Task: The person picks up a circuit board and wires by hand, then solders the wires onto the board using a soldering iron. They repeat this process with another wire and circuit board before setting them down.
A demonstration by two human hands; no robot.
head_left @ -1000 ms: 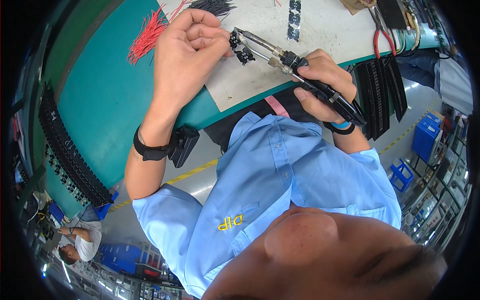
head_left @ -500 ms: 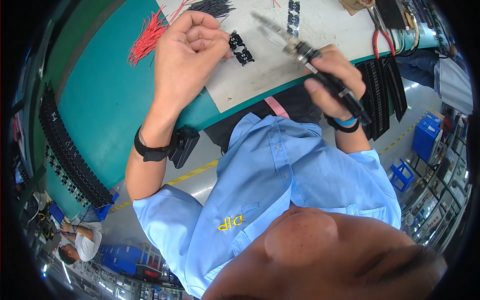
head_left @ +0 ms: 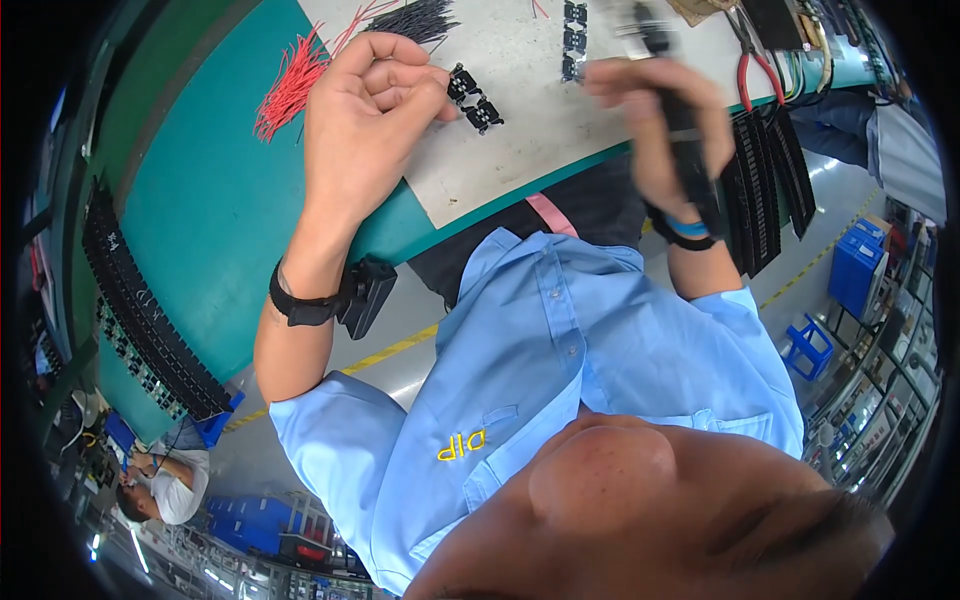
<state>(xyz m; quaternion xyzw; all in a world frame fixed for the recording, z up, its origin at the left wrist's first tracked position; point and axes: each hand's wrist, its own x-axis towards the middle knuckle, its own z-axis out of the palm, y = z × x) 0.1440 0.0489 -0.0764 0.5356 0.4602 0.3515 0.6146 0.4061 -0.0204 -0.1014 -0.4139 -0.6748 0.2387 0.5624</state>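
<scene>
My left hand [head_left: 365, 130] rests on the white mat [head_left: 540, 130], fingers curled, its fingertips pinching a small black connector piece [head_left: 463, 83]. A second black piece [head_left: 485, 113] lies just beside it. My right hand [head_left: 655, 115] is raised off to the right and motion-blurred. It grips a long black-handled tool [head_left: 690, 165] whose metal tip [head_left: 635, 20] points toward the far edge of the table. A black band with a small box sits on my left wrist [head_left: 320, 300].
On the teal table [head_left: 200, 210] lie red wires [head_left: 290, 85], black wires [head_left: 415, 18], a row of black pieces [head_left: 573, 30] and red-handled pliers [head_left: 752, 70]. Black connector strips lie left [head_left: 140, 310] and right [head_left: 765, 180]. Another person [head_left: 165, 485] is far below left.
My right hand has swung the tool away from the black piece, up and to the right. My left hand has stayed on the piece.
</scene>
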